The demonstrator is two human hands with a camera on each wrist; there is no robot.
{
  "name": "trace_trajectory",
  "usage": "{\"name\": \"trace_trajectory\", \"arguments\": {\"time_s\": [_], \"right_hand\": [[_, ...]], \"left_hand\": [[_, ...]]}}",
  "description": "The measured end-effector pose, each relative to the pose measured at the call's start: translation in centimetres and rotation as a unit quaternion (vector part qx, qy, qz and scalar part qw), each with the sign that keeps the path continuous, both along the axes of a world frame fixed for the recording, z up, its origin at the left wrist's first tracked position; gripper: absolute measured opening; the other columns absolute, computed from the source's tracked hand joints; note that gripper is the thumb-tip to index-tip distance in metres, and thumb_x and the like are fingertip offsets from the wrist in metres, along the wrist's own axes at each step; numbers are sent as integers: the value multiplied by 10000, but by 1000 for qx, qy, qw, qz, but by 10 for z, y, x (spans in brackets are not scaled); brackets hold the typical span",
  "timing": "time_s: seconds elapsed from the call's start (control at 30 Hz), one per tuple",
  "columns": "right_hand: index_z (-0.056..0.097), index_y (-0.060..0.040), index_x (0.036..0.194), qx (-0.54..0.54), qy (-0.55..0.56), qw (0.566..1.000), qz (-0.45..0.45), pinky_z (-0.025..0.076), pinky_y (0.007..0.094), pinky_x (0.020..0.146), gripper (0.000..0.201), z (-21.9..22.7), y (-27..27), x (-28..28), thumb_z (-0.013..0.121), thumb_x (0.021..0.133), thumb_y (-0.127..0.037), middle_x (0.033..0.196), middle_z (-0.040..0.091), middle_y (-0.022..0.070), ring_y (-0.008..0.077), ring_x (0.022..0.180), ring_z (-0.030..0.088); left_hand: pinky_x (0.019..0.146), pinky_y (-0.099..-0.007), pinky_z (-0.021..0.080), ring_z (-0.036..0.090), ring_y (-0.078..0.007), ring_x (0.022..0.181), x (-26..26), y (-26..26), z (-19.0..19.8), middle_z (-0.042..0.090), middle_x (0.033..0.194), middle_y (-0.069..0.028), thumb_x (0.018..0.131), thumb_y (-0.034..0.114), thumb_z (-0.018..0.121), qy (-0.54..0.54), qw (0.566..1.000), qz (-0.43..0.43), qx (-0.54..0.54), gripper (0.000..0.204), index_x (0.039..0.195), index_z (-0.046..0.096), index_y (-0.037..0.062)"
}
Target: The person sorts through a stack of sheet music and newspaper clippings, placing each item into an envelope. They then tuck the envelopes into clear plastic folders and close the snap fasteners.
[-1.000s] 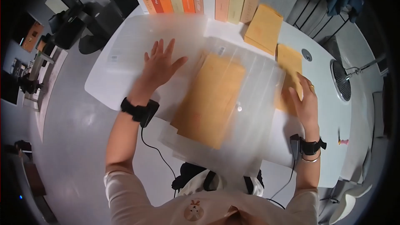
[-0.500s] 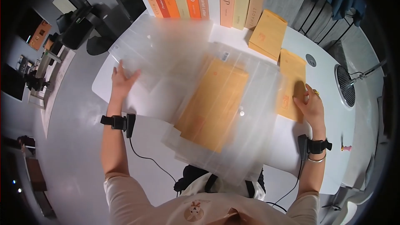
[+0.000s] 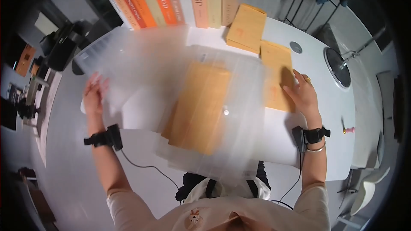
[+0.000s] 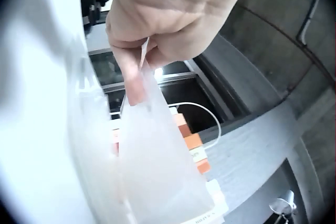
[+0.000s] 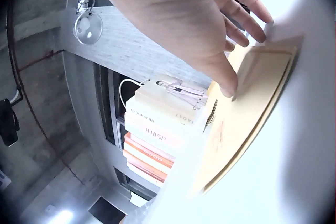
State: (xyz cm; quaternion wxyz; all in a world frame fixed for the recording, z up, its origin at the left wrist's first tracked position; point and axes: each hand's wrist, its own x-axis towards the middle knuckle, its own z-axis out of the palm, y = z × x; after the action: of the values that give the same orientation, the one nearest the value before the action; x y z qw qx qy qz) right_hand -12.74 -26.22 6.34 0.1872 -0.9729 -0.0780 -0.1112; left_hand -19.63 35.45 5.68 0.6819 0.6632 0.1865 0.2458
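At the table's left side my left hand point(image 3: 94, 96) pinches the edge of a frosted clear plastic bag point(image 3: 143, 57). In the left wrist view the bag point(image 4: 157, 155) hangs from between thumb and fingers, lifted at that edge. My right hand point(image 3: 305, 96) rests on a yellow paper envelope point(image 3: 276, 77) at the right, its fingers loosely bent. The right wrist view shows the thumb lying over this envelope point(image 5: 247, 103), which is a stack at its edge. Between the hands, more yellow envelopes point(image 3: 197, 107) lie with clear plastic bags point(image 3: 246, 115) around them, overhanging the front edge.
A row of books point(image 3: 171, 2) stands at the back of the white table point(image 3: 317, 72). Another stack of yellow envelopes point(image 3: 246, 28) lies beside them. On the right are a round mesh lamp-like fixture point(image 3: 337, 67) and a small pink object point(image 3: 349, 130). Cables run from both wrists.
My left hand has moved left and down from over the plastic bag to its left edge and now pinches it. The right hand has stayed at the right-hand envelope. The head view has shifted.
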Motion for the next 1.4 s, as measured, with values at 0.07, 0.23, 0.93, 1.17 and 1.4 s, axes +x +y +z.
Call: {"name": "trace_trajectory", "arguments": {"time_s": [0.07,0.23,0.93,1.17,1.4], "right_hand": [[509,-55,1270,3,-35,999,4,497,371,810,530,4,2,-2,693,820,-264,1153,576,142,301,975,588],[486,-57,1312,135,-78,986,62,484,366,849,567,37,18,-13,703,813,-215,1208,568,139,278,1025,588],[587,-9,787,-82,3,863,499,440,432,950,331,52,105,-41,680,798,-326,586,537,113,323,751,586],[623,-48,866,-18,13,912,410,494,380,771,207,19,65,-64,727,761,-193,739,600,109,294,786,590],[633,-55,1022,46,32,914,401,494,379,773,281,21,62,-66,711,767,-141,954,631,119,299,876,593]], "left_hand": [[706,-244,537,634,-251,1025,-12,-17,31,578,1218,-142,930,17,456,-55,996,17,64,383,1312,462,7],[567,-184,505,662,-219,957,-35,-87,106,590,1220,-151,920,68,534,-169,976,-10,136,413,1324,451,38],[595,-260,539,680,-180,699,-11,-199,49,652,990,-123,918,0,480,156,929,-299,150,502,1405,378,62],[912,-385,485,523,-318,1166,-19,-197,25,480,1294,-204,865,3,560,43,699,-85,709,575,1402,388,119],[1031,-546,295,358,-391,1287,-38,-302,42,402,1377,-215,769,373,700,-80,662,-430,609,652,1344,483,156]]}}
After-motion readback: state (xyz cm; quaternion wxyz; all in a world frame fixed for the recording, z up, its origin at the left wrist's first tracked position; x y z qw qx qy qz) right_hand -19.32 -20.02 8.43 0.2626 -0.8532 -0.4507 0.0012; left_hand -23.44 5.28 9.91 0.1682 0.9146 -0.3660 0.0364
